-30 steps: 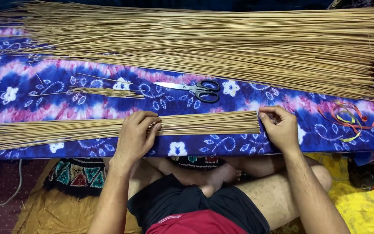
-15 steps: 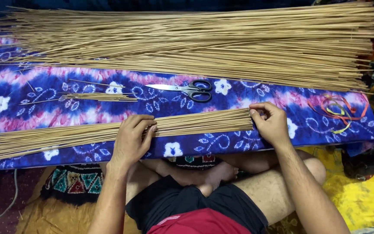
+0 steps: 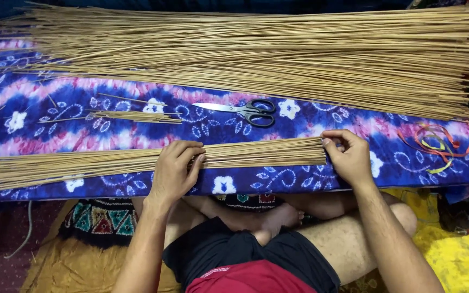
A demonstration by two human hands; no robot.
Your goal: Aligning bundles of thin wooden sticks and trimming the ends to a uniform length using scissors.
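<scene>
Left hand (image 3: 173, 171) lies flat across the stick bundle (image 3: 137, 161) along the desk's (image 3: 39, 116) near edge, grip loose, while right hand (image 3: 349, 157) cups its squared end.

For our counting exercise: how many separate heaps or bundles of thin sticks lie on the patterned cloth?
3: a large heap along the far edge, a small bundle left of the scissors, and a near bundle under the left hand and right hand. A few strays lie loose.
</scene>
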